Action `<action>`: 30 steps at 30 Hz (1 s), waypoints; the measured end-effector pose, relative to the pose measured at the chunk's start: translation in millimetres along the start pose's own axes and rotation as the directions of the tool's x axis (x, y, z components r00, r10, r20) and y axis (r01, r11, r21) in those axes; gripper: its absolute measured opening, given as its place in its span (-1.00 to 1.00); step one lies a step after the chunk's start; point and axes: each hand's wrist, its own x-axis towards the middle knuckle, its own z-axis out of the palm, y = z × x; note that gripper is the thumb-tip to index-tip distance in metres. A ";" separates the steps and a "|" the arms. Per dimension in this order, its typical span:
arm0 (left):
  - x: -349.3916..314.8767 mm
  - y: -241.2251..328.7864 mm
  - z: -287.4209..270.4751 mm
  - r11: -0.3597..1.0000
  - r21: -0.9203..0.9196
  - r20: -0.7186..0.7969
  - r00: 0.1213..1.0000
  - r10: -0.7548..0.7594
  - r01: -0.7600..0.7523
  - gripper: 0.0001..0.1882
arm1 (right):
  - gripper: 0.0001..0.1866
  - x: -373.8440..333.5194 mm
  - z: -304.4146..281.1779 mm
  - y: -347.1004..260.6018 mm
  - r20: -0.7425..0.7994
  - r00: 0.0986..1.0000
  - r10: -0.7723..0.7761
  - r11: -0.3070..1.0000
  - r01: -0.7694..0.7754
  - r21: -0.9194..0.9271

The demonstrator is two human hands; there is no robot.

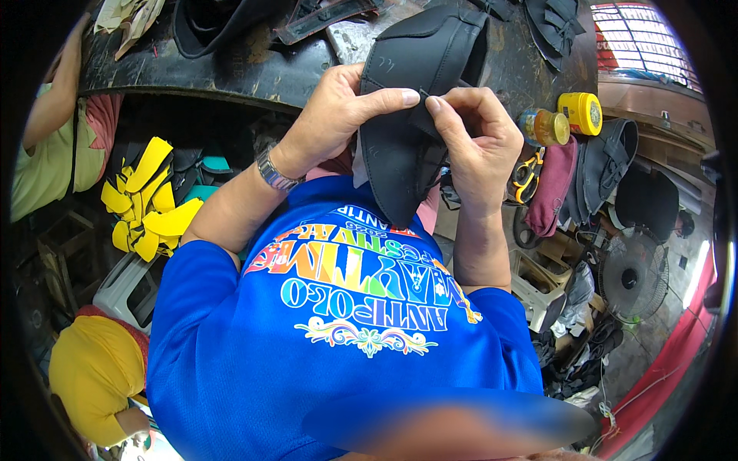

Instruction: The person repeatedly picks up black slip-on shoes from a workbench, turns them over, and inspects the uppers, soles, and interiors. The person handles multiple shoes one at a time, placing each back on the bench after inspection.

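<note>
A black stitched shoe upper (419, 58) with faint pale marks hangs between my hands, its top against the table edge and its lower end in front of my lap. My left hand (334, 111) closes on its left side, thumb stretched across the front. My right hand (480, 134) pinches a small edge or strap of the upper at its middle, thumb against forefinger. Both thumb tips almost meet there. The fingers behind the upper are partly hidden.
A dark worktable (238, 73) lies ahead, with black pieces on it. To the right are a yellow-lidded jar (547, 127), a yellow tub (580, 114), yellow-handled scissors (526, 177) and a fan (634, 273). Yellow cut pieces (150, 200) lie left. Two other people are at the left.
</note>
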 end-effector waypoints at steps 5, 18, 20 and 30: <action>0.7 -1.2 -2.0 0.999 0.042 0.004 1.000 0.012 -0.012 -0.73 | -0.91 -0.3 -3.2 -0.3 0.036 0.999 0.030 0.999 -0.029 -0.029; 15.0 4.8 -2.7 0.997 -0.017 0.014 0.997 0.076 -0.076 -0.70 | -0.61 22.9 -29.7 -11.0 0.400 0.851 -0.340 0.816 0.478 -0.324; 17.3 4.8 -3.1 0.998 -0.046 0.014 0.999 0.051 -0.050 -0.70 | -0.62 23.2 -33.3 -8.4 0.382 0.871 -0.307 0.858 0.427 -0.284; 16.0 4.3 -4.0 0.984 -0.157 -0.007 0.996 -0.092 0.089 -0.69 | -0.73 20.4 -29.0 13.6 0.308 0.901 -0.306 0.923 0.360 -0.137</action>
